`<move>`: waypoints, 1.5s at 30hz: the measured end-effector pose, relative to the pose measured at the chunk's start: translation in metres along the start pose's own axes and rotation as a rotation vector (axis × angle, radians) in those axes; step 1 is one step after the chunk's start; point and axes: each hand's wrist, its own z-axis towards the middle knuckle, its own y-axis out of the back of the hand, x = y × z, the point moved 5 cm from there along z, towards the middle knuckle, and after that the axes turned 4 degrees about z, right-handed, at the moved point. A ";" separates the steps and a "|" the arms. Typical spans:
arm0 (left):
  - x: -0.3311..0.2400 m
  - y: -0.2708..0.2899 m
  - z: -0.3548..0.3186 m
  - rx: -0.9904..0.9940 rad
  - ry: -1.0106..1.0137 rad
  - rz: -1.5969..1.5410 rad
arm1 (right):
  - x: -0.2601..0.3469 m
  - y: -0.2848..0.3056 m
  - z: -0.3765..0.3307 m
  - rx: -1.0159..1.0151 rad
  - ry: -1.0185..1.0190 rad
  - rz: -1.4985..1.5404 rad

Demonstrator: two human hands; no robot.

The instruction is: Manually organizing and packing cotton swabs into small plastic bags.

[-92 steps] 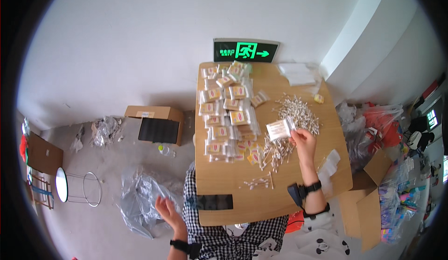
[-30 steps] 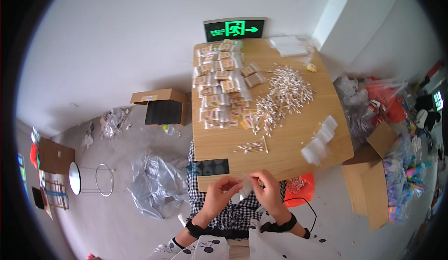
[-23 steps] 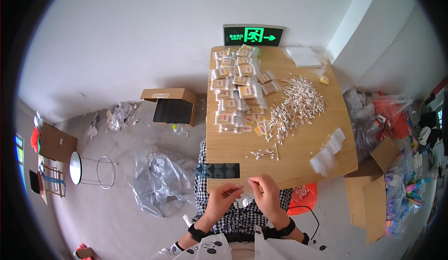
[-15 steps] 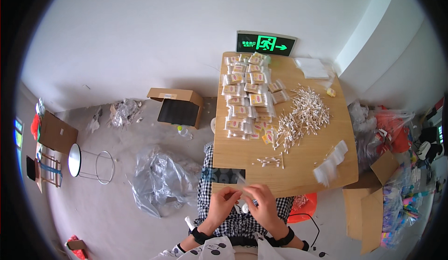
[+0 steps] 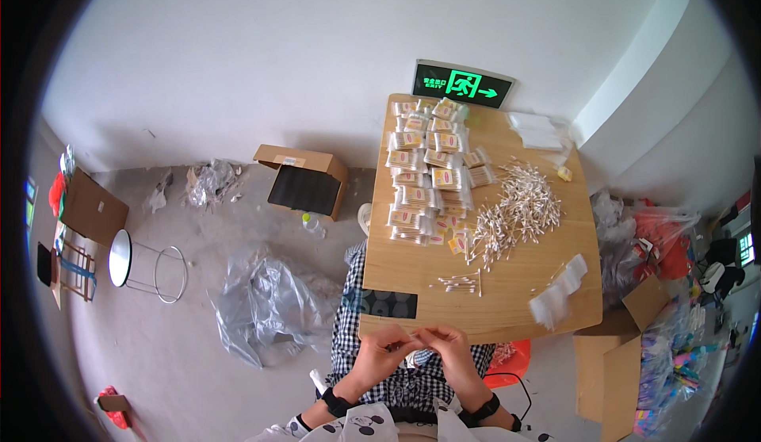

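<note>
Over the near edge of the wooden table (image 5: 491, 307), my left hand (image 5: 382, 356) and my right hand (image 5: 452, 355) meet fingertip to fingertip. Both are pinched closed; whatever is between the fingers is too small or hidden to make out. Beyond them lies a small row of cotton swabs (image 5: 460, 284). A large loose heap of cotton swabs (image 5: 519, 208) spreads over the table's middle right. Filled clear packets of swabs (image 5: 416, 198) with yellow-and-white cards are stacked in columns on the left. Loose cards (image 5: 457, 244) lie at the stack's near end. Empty clear bags (image 5: 558, 293) fan out near the right edge.
A dark patterned panel (image 5: 388, 305) lies at the table's near-left corner. A green exit sign (image 5: 463, 84) stands behind the table. Open cardboard boxes (image 5: 614, 371) sit at the right; a crumpled plastic sheet (image 5: 273, 303) and a round stool (image 5: 120, 258) are on the left floor.
A thin clear piece that stuck up above my fingers no longer shows. My hands have drawn closer together, the right one flattening toward the left. The view has shifted slightly.
</note>
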 end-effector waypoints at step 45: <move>0.087 0.028 -0.033 0.318 0.114 0.190 | -0.041 -0.041 -0.025 0.319 0.547 -0.658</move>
